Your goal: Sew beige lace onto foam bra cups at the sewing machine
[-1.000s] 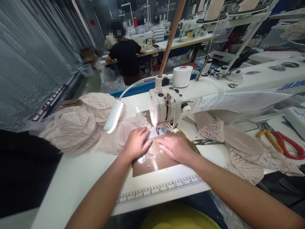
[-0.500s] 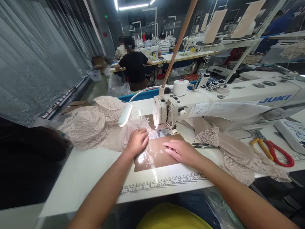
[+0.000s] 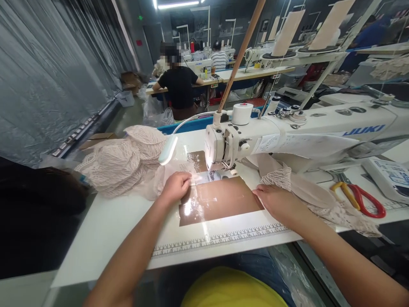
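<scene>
My left hand is closed on the edge of a sheer beige fabric piece, left of the needle. The cloth lies on the table by the white sewing machine; the needle area is small and partly hidden. My right hand is at the right end of the brown plate, its fingers drawn together. What they hold, if anything, is covered by the hand. Beside it lies a beige fabric and lace piece, partly behind the hand.
Stacked lace pieces lie at the left. Scissors with red and yellow handles rest at the right. A lamp hangs beside the machine head. A ruler strip runs along the table's front. A person sits at another machine ahead.
My right hand has moved right, off the brown plate's middle, to where dark-bladed snips lay; they are now hidden. My left hand has shifted slightly left, away from the needle.
</scene>
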